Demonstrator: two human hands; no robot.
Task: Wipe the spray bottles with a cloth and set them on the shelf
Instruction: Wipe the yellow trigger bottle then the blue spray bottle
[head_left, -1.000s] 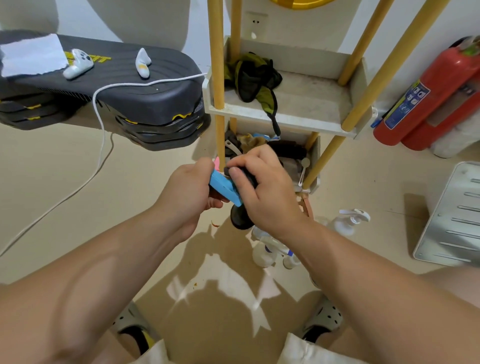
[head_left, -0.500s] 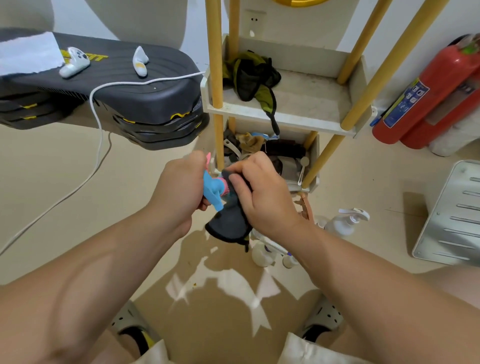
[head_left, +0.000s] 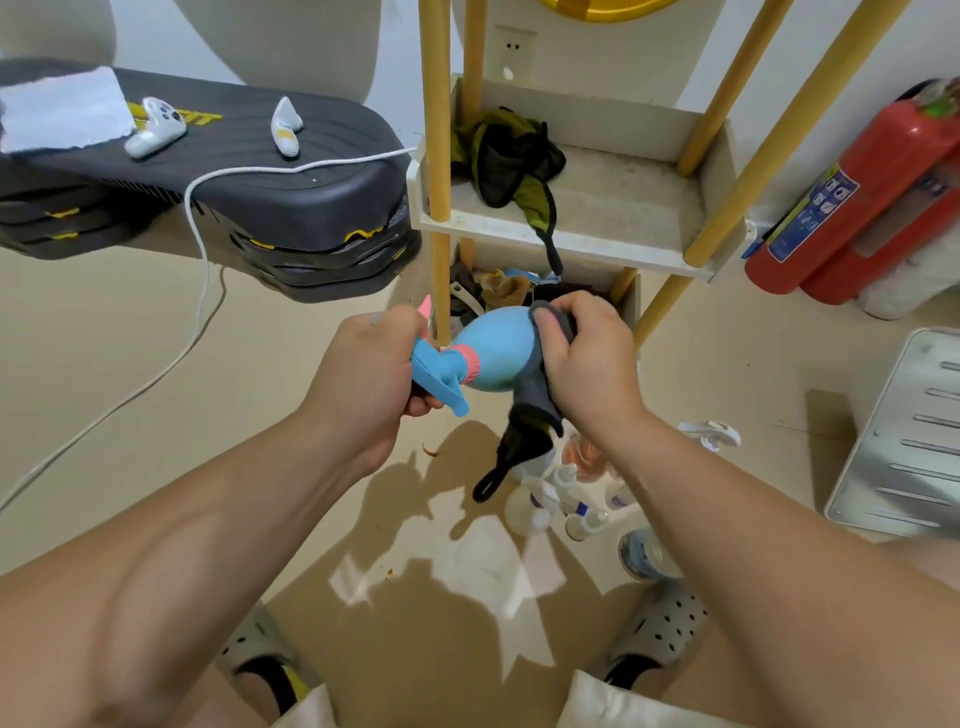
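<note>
A blue spray bottle (head_left: 496, 351) with a pink collar lies sideways in the air in front of the shelf. My left hand (head_left: 366, 379) grips its blue trigger head. My right hand (head_left: 589, 364) holds a dark grey cloth (head_left: 532, 415) wrapped round the bottle's far end; the cloth's tail hangs down. The white shelf (head_left: 597, 244) with yellow posts stands just behind, its upper tray bare on the right side. Several other spray bottles (head_left: 561, 493) stand on the floor under my right forearm, partly hidden.
A green and black rag (head_left: 506, 161) lies on the shelf's upper tray; the lower tray holds clutter. Stacked black step platforms (head_left: 291, 208) with a white cable sit at left. Red fire extinguishers (head_left: 852, 202) lean at right, beside a metal panel (head_left: 904, 431).
The bottle's blue body has come out from under the cloth. My right hand slid with the cloth along the bottle, away from the trigger head. My left hand kept its grip.
</note>
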